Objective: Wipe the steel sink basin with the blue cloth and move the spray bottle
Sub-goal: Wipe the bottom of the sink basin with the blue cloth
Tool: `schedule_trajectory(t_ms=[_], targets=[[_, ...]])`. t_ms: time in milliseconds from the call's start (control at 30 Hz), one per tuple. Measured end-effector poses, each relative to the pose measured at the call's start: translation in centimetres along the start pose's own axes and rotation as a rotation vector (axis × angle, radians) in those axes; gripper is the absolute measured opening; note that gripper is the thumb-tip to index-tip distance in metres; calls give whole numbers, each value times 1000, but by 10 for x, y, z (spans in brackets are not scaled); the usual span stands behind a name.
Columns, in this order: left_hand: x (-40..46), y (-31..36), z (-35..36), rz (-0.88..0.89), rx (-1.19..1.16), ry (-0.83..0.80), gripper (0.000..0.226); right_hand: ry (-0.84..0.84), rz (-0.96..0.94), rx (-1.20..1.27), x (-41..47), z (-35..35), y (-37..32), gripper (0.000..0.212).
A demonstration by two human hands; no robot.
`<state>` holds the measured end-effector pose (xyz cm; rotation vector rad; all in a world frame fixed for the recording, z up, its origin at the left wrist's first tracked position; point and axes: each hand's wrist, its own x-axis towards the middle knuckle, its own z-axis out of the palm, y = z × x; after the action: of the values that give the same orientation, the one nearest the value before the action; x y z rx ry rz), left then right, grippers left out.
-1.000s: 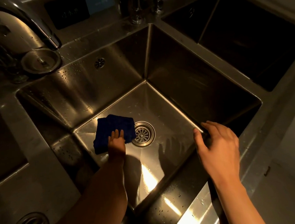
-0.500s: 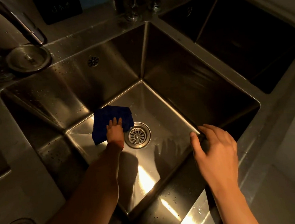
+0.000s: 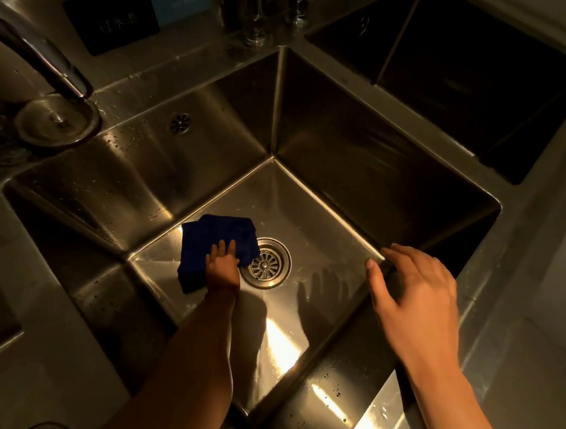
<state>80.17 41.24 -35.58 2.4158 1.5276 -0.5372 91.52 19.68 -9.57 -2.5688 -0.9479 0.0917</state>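
Right hand: the bare right hand (image 3: pixel 413 292) is nearest, fingers spread and relaxed, holding nothing; it sits over the front right edge of the basin, contact with the rim unclear.
Left hand: the bare left hand (image 3: pixel 223 264) reaches down to the basin floor and presses flat, straight fingers on the cloth.
Cloth: the folded dark blue cloth (image 3: pixel 209 245) lies on the floor of the square steel sink basin (image 3: pixel 325 211), just left of the round slotted steel drain (image 3: pixel 265 263), its corner touching the drain's rim.
Step in hand: wiping the basin floor, by my reading.
Next move: sweep the cloth on over the floor and up the droplet-speckled walls, keeping steady downward pressure.
Far side: a curved steel tap spout (image 3: pixel 42 60) stands on the back ledge.
Spray bottle: not in view, so it must be found first.
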Motion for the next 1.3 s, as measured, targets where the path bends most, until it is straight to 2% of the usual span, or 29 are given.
schedule_trajectory(t_ms=[467, 633, 833, 1300], targets=[[32, 18, -21, 77, -13, 38, 61, -3, -6, 9, 1, 1, 1, 37], [43, 39, -34, 119, -75, 30, 55, 23, -19, 1, 1, 3, 2, 36], [45, 70, -38, 204, -69, 5, 55, 31, -28, -5, 2, 3, 3, 43], [15, 127, -23, 414, 8, -45, 56, 34, -43, 30, 1, 3, 4, 41]])
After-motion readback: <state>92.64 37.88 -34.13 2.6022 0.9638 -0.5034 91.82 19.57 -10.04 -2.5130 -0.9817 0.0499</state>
